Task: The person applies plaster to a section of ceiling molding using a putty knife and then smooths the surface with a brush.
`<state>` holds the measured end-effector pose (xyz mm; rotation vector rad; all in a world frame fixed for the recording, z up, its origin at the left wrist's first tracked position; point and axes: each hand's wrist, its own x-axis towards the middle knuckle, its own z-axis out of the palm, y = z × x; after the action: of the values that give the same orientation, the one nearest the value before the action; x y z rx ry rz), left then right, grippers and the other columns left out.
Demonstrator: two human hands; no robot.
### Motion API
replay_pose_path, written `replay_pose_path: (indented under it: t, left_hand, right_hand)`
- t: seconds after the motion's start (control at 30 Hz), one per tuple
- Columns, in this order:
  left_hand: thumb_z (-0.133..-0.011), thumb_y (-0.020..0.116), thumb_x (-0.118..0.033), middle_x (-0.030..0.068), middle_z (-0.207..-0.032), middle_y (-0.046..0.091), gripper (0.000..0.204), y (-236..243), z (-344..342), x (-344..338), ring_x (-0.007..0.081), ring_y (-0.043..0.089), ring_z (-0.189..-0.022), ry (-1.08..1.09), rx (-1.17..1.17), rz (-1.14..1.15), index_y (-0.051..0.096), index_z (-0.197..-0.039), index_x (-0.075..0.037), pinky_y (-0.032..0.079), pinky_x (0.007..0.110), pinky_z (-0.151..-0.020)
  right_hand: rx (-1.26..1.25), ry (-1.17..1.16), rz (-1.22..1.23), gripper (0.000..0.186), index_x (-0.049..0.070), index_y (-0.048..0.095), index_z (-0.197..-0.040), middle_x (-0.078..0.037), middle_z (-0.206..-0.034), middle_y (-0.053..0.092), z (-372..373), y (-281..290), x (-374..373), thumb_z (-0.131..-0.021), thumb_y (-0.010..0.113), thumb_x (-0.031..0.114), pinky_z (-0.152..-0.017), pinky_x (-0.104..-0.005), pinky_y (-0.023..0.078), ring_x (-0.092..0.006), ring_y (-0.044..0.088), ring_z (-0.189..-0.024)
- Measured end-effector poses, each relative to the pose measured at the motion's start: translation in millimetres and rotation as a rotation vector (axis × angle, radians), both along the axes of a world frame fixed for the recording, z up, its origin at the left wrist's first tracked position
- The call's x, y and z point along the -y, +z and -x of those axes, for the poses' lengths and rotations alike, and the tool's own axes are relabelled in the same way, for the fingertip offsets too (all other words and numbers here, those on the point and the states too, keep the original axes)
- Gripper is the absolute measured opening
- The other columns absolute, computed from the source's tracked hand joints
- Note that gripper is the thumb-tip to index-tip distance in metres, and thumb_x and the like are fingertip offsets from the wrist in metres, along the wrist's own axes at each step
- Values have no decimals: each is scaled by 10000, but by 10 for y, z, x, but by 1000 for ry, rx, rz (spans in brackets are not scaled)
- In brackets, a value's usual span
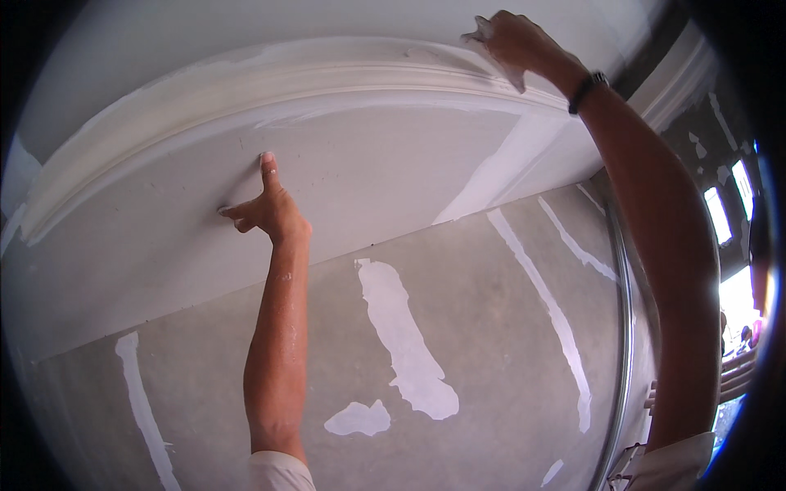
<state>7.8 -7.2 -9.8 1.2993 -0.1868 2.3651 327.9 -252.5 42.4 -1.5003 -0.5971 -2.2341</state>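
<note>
My left hand [266, 211] is raised against a pale, smooth panel [360, 172], thumb pointing up and fingers spread to the left. Nothing shows in it, and white smears mark its fingertips. Higher and to the right, my right hand [524, 53] is curled beside the far end of a long white moulding [327, 86]. Pale, whitish material [516, 78] shows under and around its fingers; whether this is a cloth, a tool or filler I cannot tell. A dark band [586, 92] circles the right wrist.
Below the panel is a grey wall [475, 303] with white filler strips and patches [405, 344]. A metal-looking pipe or rail [624, 327] runs up the wall's right side. Bright window openings [718, 214] lie far right, behind my right arm.
</note>
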Motion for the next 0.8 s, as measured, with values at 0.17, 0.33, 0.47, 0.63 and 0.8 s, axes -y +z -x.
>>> replay_pose_path:
  t: [0.17,0.33,0.47,0.63,0.8]
  left_hand:
    - [-700,801,-535,243,-1461,82,1350,94,91,-172,410,308,-1345,8,91,38,-187,-1479,-46,361,588,-1070]
    - [-790,747,-443,264,-1425,65,1259,-21,55,23,422,280,-1354,-1,27,30,-224,-1447,15,385,506,-1094]
    - [-797,743,-438,263,-1426,69,1247,-21,48,52,423,280,-1354,4,9,51,-219,-1449,14,385,509,-1094]
    - [-794,744,-452,262,-1427,74,1253,7,79,-17,418,283,-1352,39,21,81,-216,-1450,16,373,515,-1099]
    - [-787,750,-463,256,-1428,81,1259,64,12,-32,409,290,-1350,35,40,71,-207,-1456,8,373,516,-1096]
  right_hand:
    - [-81,460,398,202,38,621,-882,-12,-639,544,885,450,45,-972,504,176,-434,-263,396,-82,460,-522]
    - [-139,1000,559,162,22,628,-964,-16,-656,562,1806,147,254,-940,567,170,-436,-232,404,-76,485,-543]
    - [2,1240,642,194,10,633,-1029,-19,-670,576,1848,-65,325,-915,617,166,-438,-208,410,-71,505,-559]
    - [120,597,337,319,42,639,-1150,-29,-690,591,1084,23,286,-883,669,214,-473,-206,446,-75,545,-621]
    - [200,679,-272,284,120,673,-1141,-183,-843,688,736,-460,-282,-907,514,97,-698,-394,584,-279,684,-828]
